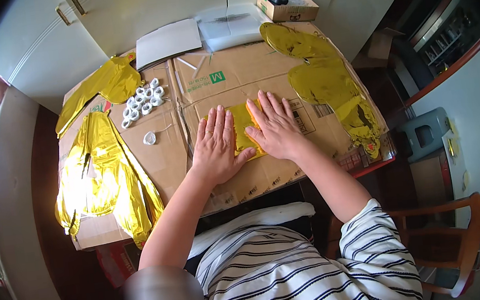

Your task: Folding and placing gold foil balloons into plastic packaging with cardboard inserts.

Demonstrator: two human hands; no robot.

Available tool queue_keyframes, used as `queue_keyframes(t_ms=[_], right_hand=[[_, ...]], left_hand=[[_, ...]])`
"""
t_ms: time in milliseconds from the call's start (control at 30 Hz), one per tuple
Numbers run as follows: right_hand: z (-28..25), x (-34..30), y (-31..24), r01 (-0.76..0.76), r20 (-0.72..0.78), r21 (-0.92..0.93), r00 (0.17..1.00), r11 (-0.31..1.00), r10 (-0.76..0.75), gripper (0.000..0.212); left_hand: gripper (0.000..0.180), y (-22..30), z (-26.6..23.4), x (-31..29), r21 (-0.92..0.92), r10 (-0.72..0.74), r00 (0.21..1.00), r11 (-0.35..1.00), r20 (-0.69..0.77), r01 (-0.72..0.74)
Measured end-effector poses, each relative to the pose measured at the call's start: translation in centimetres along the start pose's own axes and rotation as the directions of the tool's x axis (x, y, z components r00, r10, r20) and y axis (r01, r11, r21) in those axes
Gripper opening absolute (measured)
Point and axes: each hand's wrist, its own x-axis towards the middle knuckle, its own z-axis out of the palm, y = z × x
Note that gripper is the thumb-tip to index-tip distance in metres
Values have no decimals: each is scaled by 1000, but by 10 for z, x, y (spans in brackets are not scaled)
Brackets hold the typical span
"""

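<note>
Flattened cardboard point(278, 68) covers the table, bearing gold foil balloons point(327, 81).

I see shiny gold foil point(242, 127) under my hands, and more gold foil pieces at left point(100, 172) and right point(327, 81). The cardboard point(255, 71) is plain brown with green print. The small rolls point(142, 100) are white. My shirt point(301, 273) is white with thin dark stripes. The chair point(456, 232) is reddish-brown wood, the cupboards point(135, 8) off-white.
</note>
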Motion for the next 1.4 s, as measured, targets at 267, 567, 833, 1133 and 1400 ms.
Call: queue_keyframes(t_ms=[267,567,833,1133,1400], right_hand=[[-12,3,10,21,34,81,999,997,-24,67],[-16,7,41,143,-208,511,977,848,-40,44],[-6,4,35,255,-219,164,951,953,-217,45],[-9,5,23,219,-176,132,965,967,-195,46],[-22,15,20,225,-93,97,972,970,-216,44]], left_hand=[[68,-42,-22,2,-963,-195,974,219,115,158],[56,-33,-32,-23,-548,-315,915,826,-252,133],[79,17,-8,-7,-148,-120,975,985,-188,92],[82,-8,-8,1,-254,-132,983,963,-128,96],[42,-76,-44,15,-692,-341,939,667,48,277]])
